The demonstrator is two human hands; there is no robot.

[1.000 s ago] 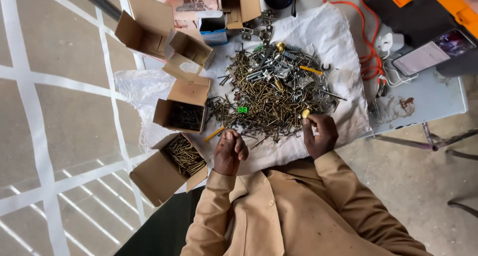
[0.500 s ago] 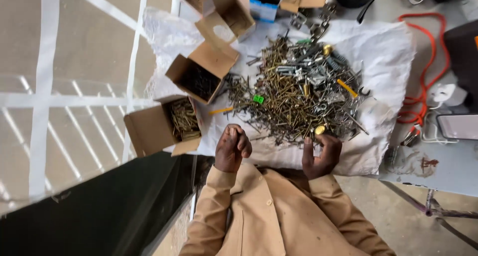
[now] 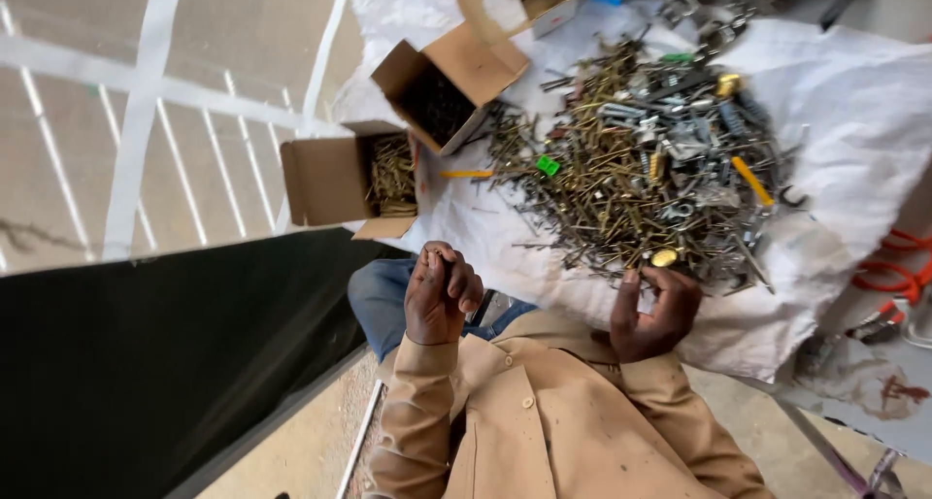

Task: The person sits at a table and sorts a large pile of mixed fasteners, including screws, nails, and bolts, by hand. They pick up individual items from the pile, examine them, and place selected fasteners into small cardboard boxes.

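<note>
A big heap of brass-coloured screws and grey metal fittings (image 3: 650, 159) lies on a white cloth (image 3: 854, 111). My left hand (image 3: 442, 295) is held at the cloth's near edge with its fingers bunched together; I cannot make out anything in them. My right hand (image 3: 655, 310) is cupped, palm up, fingers apart at the near rim of the heap, next to a round brass piece (image 3: 664, 257). An open cardboard box holding screws (image 3: 388, 174) stands beyond my left hand. A second open box (image 3: 442, 96) holds dark screws.
A third cardboard box (image 3: 515, 4) sits at the far edge. A small green piece (image 3: 549, 165) and a yellow stick (image 3: 466, 174) lie beside the heap. Orange cable (image 3: 893, 276) coils at the right. A dark sheet (image 3: 165, 363) hangs to my left.
The view has swung closer and to the left. Both hands have drawn back from the heap toward my body, the left one lifting off the cloth.
</note>
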